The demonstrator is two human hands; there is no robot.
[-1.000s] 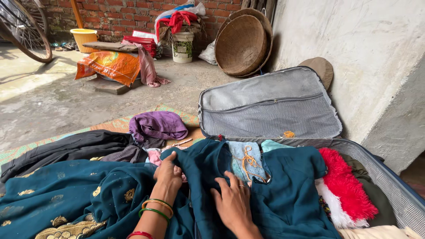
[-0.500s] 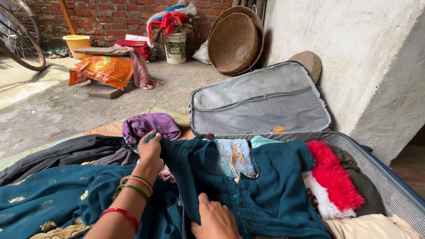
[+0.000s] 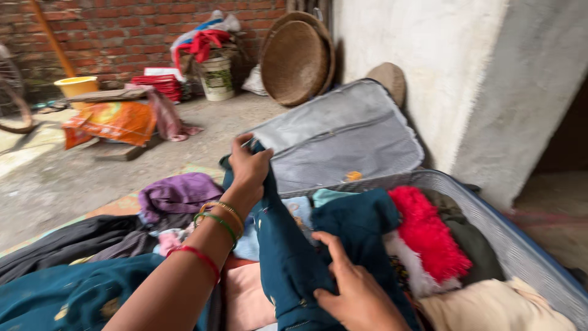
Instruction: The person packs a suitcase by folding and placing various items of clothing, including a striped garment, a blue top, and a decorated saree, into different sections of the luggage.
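**Teal garment lifted at one end over the open suitcase**

The left hand point(image 3: 248, 167) is closed on the upper end of a dark teal garment point(image 3: 288, 257) and holds it raised in front of the grey suitcase lid point(image 3: 343, 132). The right hand point(image 3: 355, 294) is low and close to the camera, fingers spread and pressing on the lower part of the same cloth, thumb curled against the fold; whether it truly pinches the fabric I cannot tell. The two hands are well apart, one high and one low.

The garment runs between them as a long band, its long axis rising from the right hand near the bottom edge up and slightly leftward to the left hand. Its lower end lies on the packed clothes inside the suitcase point(image 3: 520, 245), just beside a red fluffy item point(image 3: 429, 236) and above a peach cloth point(image 3: 245, 300). The left hand grips the free upper end; the right hand is nearer the bulk of the cloth.

Against a second ago, the left hand has gone from resting low on the flat-lying garment to lifting it high, the cloth now hangs upright rather than spread, and the view has swung rightward. A purple cloth point(image 3: 177, 195) lies on the mat to the left.
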